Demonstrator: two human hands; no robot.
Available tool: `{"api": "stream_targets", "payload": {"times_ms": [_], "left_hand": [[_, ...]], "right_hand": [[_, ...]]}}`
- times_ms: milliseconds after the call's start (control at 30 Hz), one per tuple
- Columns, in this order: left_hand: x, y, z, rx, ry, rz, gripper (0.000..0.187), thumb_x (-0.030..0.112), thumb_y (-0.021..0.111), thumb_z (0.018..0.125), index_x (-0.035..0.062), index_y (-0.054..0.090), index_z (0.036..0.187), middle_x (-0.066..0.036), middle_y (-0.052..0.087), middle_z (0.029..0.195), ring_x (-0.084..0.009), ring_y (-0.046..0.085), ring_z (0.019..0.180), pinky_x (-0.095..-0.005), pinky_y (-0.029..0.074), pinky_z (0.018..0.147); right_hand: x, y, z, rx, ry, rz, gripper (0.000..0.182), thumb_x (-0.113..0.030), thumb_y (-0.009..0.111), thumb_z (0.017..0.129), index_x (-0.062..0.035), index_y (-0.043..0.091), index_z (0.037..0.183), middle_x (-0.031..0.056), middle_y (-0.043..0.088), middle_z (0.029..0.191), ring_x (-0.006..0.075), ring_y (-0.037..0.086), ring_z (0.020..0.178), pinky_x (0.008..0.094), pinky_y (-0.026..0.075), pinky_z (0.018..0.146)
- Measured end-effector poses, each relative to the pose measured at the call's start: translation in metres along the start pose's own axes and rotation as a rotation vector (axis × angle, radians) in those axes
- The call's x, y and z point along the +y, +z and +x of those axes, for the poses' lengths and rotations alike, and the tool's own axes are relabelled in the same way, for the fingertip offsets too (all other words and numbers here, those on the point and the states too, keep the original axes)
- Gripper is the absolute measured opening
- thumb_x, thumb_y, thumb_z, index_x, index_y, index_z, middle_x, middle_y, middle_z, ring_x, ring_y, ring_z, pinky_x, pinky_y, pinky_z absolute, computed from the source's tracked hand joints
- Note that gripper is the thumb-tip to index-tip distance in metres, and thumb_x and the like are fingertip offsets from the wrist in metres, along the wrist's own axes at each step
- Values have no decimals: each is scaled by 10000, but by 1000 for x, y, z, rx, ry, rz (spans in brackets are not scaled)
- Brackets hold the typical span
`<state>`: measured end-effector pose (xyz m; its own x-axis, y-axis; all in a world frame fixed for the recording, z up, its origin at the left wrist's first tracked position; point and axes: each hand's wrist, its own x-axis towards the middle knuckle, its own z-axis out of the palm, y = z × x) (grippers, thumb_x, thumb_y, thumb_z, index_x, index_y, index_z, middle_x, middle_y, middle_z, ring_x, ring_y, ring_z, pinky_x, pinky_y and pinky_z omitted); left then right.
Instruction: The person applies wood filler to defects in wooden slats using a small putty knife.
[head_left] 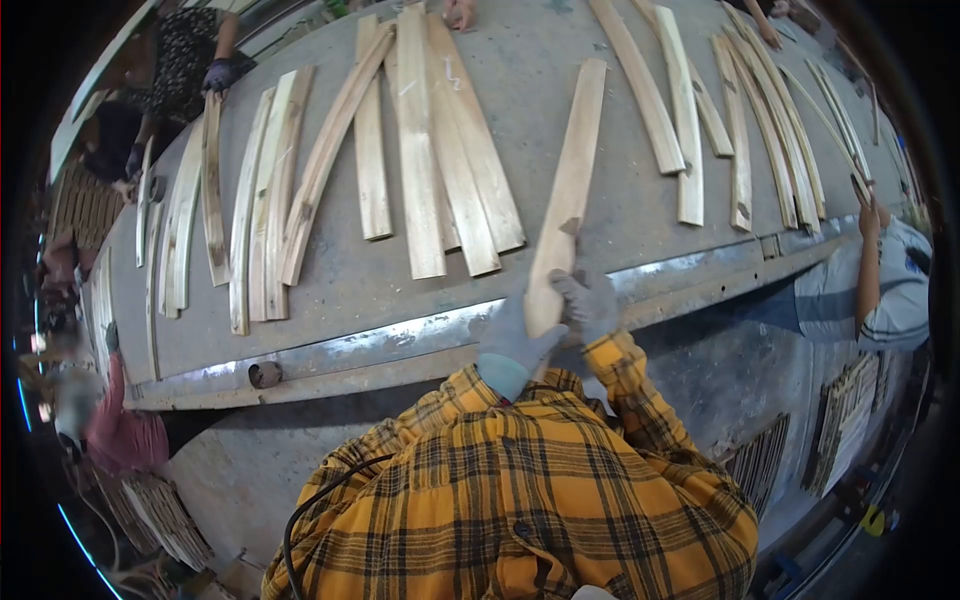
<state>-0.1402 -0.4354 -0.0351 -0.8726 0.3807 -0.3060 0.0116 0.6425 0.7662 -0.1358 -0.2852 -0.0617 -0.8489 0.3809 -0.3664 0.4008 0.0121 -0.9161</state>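
A pale wooden board [572,160] points away from me across the metal table, its near end raised at the table's front edge. Dark knot marks show partway along it. My left hand [513,338], in a grey glove, grips the board's near end from the left. From the right, my gloved right hand [590,300] closes on the same board a little farther up. Left of my hands lies a fanned group of boards [420,170], one with white chalk-like marks. More boards [640,90] rest to the right. The undersides of my fingers are hidden.
The long table [330,250] has a shiny metal front edge [420,332] with a short pipe [265,375] on it. Co-workers handle boards at the left, far side and right, including a person in a grey shirt [880,285]. Stacked wood [845,420] stands below right.
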Motion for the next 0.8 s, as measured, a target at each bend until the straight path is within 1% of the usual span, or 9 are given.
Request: {"api": "stream_targets", "payload": {"times_ms": [133,200,367,433,500,600,700,767,800], "left_hand": [[-1,-26,9,91,35,-48,831,344,723,700,78,293,1360,-186,526,1096,-315,536,964,-388,440,853],[-22,-42,29,472,86,289,811,321,716,709,77,296,1357,-198,471,1132,-329,479,1011,-399,409,886],[-71,-95,50,726,13,315,846,343,726,693,53,284,1353,-222,436,1162,-356,439,1060,-416,383,917],[-75,-104,55,724,-47,306,863,360,728,688,47,276,1354,-224,432,1172,-357,436,1066,-415,381,922],[-65,-103,63,505,-178,313,899,443,704,686,46,264,1363,-210,394,1243,-346,403,1128,-407,354,957],[-58,-96,94,340,-244,301,925,370,742,668,59,233,1375,-209,363,1275,-334,440,1126,-397,410,917],[-62,-103,100,264,-391,229,934,256,747,649,79,209,1391,-218,411,1255,-313,507,1079,-409,456,865],[-81,-131,75,139,-338,-326,900,162,719,642,76,225,1389,-228,513,1155,-305,546,1028,-380,476,831],[-130,-115,74,355,-42,-223,866,86,689,634,64,252,1381,-211,577,1063,-292,603,876,-343,509,725]], "right_hand": [[-9,-34,14,-48,52,530,492,-154,717,753,62,507,1142,119,613,976,190,598,771,290,530,694],[-12,-63,38,-107,51,464,494,-111,679,776,32,483,1207,77,604,996,165,590,809,274,516,709],[-49,-145,137,80,-124,237,396,-194,683,787,-2,537,1101,72,604,910,168,583,795,279,503,720],[-36,-243,241,-320,-240,535,404,-249,628,837,-29,543,1165,12,554,860,123,544,794,247,460,691],[-115,-194,184,521,-353,-558,364,-229,559,876,-49,554,1191,36,577,939,119,525,821,255,451,671],[-137,-137,155,346,-392,-366,394,-359,578,870,-38,593,1099,55,622,1033,145,547,787,260,458,694],[-99,-65,127,53,-452,-145,200,-68,542,861,-70,649,1031,28,633,1000,76,530,782,226,433,531],[-79,-20,109,-83,-377,-59,234,-21,539,850,-57,630,1063,36,641,920,63,528,649,188,396,477],[-75,4,95,-129,-349,-40,264,-19,548,848,-49,608,1103,50,642,873,56,522,542,167,369,440]]}}
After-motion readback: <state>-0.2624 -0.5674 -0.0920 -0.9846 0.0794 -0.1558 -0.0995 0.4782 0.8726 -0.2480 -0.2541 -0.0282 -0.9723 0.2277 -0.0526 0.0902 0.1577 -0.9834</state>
